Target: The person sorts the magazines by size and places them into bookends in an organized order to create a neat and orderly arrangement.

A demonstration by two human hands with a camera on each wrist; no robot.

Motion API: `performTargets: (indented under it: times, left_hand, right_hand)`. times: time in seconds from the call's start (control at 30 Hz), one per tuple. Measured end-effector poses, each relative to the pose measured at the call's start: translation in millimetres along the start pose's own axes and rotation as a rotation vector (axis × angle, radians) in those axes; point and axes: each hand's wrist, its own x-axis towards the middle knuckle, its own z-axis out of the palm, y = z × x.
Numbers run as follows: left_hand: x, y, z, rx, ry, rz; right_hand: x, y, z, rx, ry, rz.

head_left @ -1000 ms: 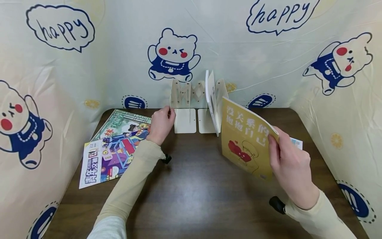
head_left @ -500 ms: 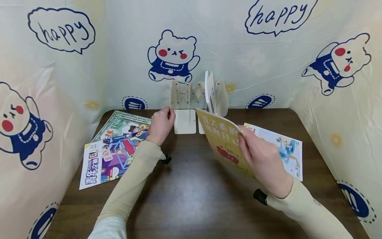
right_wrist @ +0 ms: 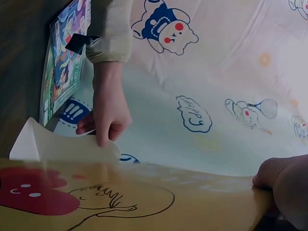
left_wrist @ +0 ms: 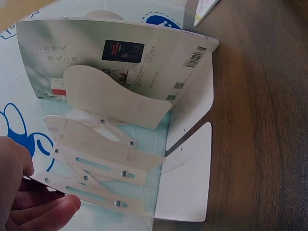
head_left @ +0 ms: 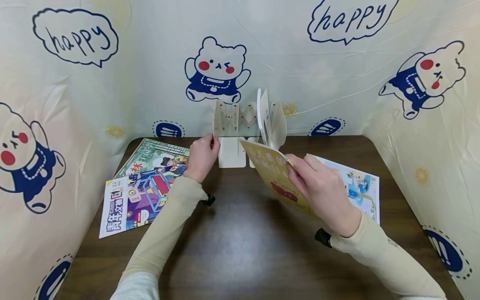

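My right hand (head_left: pixel 324 189) grips a thin yellow book (head_left: pixel 275 177) by its near upper edge. The book hangs tilted in the air, its far corner in front of the white expandable bookend (head_left: pixel 231 154). My left hand (head_left: pixel 202 156) pinches the left upright plate of that bookend, with the thumb (left_wrist: pixel 17 154) on one side and fingers on the other. One pale book (left_wrist: pixel 159 53) stands upright in the bookend's right part, against a divider. In the right wrist view the yellow cover, with its red heart drawing, hides most of the bookend.
Left on the dark wooden table (head_left: pixel 232 250) lie a purple magazine (head_left: pixel 150 200) and a green one (head_left: pixel 157 150), overlapping. A white-and-blue magazine (head_left: pixel 363 191) lies at the right, partly behind my right hand. A printed curtain (head_left: pixel 157 75) borders the table's back and sides.
My right hand has moved left with the yellow book, bringing its far corner in front of the bookend. More of the right-hand magazine shows. The left hand has stayed on the bookend.
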Motion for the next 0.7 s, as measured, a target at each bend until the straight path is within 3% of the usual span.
performTargets:
  times: [0.17, 0.4, 0.7]
  left_hand:
    - [0.1, -0.4, 0.6, 0.005, 0.006, 0.009]
    - [0.8, -1.1, 1.2, 0.012, 0.005, 0.007]
    - [0.4, -1.5, 1.7, 0.011, 0.005, 0.005]
  right_hand:
    - [4.0, 4.5, 0.7, -0.043, 0.053, -0.043]
    - [6.2, 8.0, 7.6, -0.006, 0.044, -0.061]
    - [15.1, 11.1, 53.1, -0.083, 0.29, -0.179]
